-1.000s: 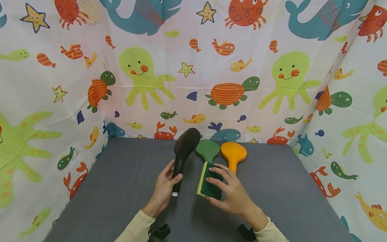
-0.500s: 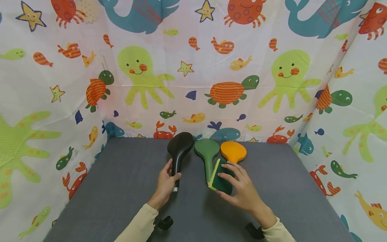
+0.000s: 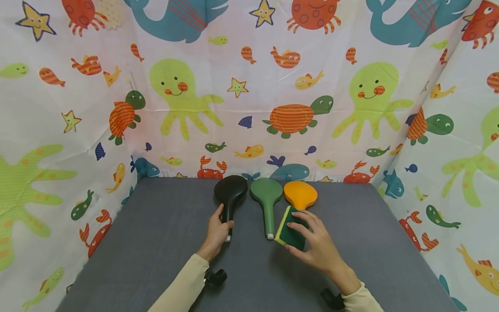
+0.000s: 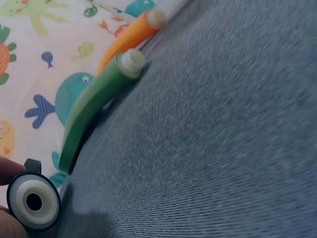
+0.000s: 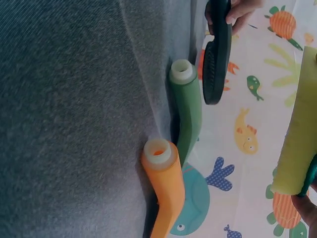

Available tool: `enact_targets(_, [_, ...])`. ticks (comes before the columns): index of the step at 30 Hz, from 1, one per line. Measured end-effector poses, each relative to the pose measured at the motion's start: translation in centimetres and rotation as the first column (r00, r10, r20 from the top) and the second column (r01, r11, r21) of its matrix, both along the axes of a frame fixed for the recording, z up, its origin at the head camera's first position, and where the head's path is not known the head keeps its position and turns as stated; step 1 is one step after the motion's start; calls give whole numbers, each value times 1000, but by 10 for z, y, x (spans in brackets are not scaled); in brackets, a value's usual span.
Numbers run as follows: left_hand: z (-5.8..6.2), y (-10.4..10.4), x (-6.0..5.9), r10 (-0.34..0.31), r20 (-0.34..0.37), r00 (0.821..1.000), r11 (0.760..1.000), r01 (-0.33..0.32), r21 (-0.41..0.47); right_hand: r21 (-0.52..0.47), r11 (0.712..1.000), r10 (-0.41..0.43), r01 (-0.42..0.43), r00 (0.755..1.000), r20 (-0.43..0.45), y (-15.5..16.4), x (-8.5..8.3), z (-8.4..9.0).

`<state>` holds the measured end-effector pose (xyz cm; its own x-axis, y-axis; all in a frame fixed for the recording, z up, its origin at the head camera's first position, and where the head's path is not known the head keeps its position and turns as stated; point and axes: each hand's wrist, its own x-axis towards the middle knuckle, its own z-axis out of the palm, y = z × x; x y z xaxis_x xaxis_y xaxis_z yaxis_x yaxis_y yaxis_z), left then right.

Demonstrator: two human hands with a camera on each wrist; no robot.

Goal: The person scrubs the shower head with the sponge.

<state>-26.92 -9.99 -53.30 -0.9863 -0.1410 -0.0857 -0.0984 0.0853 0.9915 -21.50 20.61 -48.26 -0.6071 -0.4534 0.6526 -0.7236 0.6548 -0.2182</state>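
Note:
My left hand [image 3: 215, 234] grips the handle of a black shower head [image 3: 230, 188], its round head pointing away from me. In the left wrist view the handle's white threaded end [image 4: 33, 202] faces the camera. The right wrist view shows the black shower head [image 5: 217, 64] held off the table. My right hand [image 3: 317, 240] pinches a sponge [image 3: 293, 229], yellow with a dark green scouring side, above the table. Between the hands lies a green shower head [image 3: 267, 193]. An orange shower head [image 3: 300, 194] lies to its right, its handle hidden behind the sponge in the head view.
A grey cloth-covered table [image 3: 156, 247] spreads beneath everything. Around its back and sides hangs a white curtain [image 3: 218, 99] printed with sea animals. A black wrist device [image 3: 215, 276] is on the left wrist, and another black device [image 3: 332, 299] is on the right.
The black shower head has been lowered and turned so its round back faces up. My right hand has moved right with the sponge, uncovering the green shower head's handle.

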Motion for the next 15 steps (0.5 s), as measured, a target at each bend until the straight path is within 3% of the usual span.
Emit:
enact_targets(8, [-8,3,-12,-7,26,1000,1000,7,-26,3,1000,-8,8,1000,13,3,0,-2])
enact_targets(15, [-12,5,-15,-6,43,999,999,8,-50,-18,1000,-9,10,1000,11,5,-2,-5])
